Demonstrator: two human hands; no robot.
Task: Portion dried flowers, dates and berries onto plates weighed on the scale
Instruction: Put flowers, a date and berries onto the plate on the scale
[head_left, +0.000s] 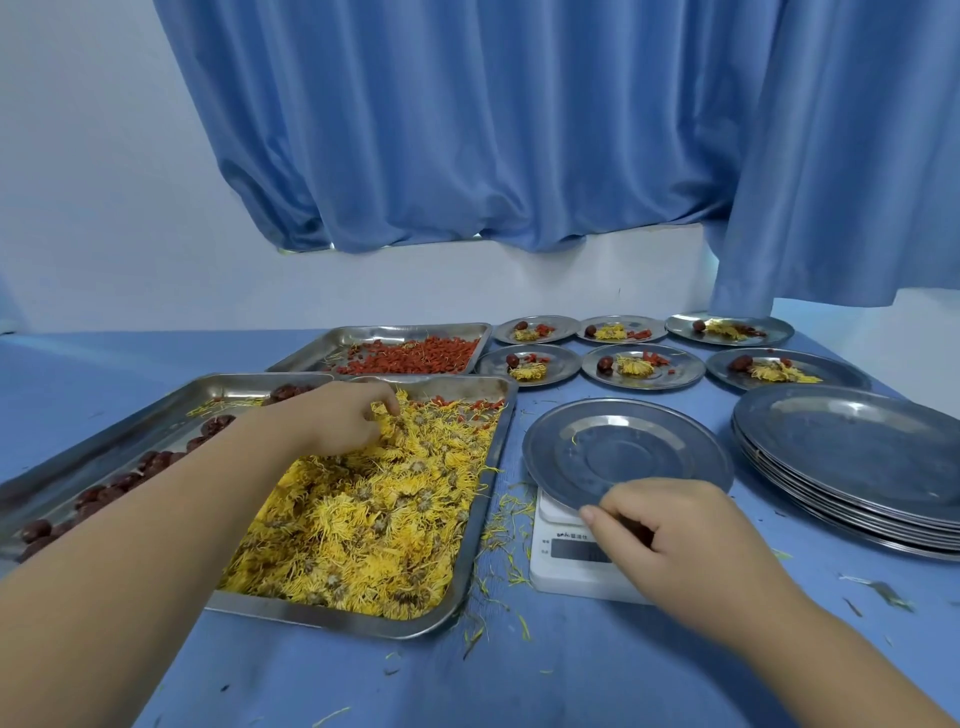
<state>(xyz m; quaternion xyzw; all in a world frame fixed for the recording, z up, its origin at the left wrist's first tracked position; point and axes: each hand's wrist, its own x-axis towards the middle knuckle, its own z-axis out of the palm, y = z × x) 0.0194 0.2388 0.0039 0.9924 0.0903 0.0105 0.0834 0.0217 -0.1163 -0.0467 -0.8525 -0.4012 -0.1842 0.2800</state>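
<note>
From the head camera, the left hand (343, 415) is reaching across into the big steel tray (470, 561) of dried flowers (363, 514), its fingers curling down and pinching a tuft of yellow petals near the tray's far end. The forearm is crossing over the neighbouring tray (104, 441) on the left, where dark red dates (156, 462) are lying along its floor. Behind both, a third tray (405, 328) is holding red berries (415, 361). The right hand (670, 525) is resting at the near edge of the plate (623, 452) sitting on the white scale (566, 561); its fingers are curling under and the thumb is lying along the rim, so it seems to be pinching the plate, though the knuckles are hiding the contact itself. The plate is carrying a single stray petal, and the scale's display is too dim to read. Six filled plates (644, 366) are standing in two rows beyond the scale (each bearing a flower, a date and a few berries). A stack of plates (857, 457) is sitting to the right of the scale. Loose petals are lying scattered on the blue table cover (519, 675) between the flower tray and the scale, and a blue curtain (467, 130) is hanging behind.
</note>
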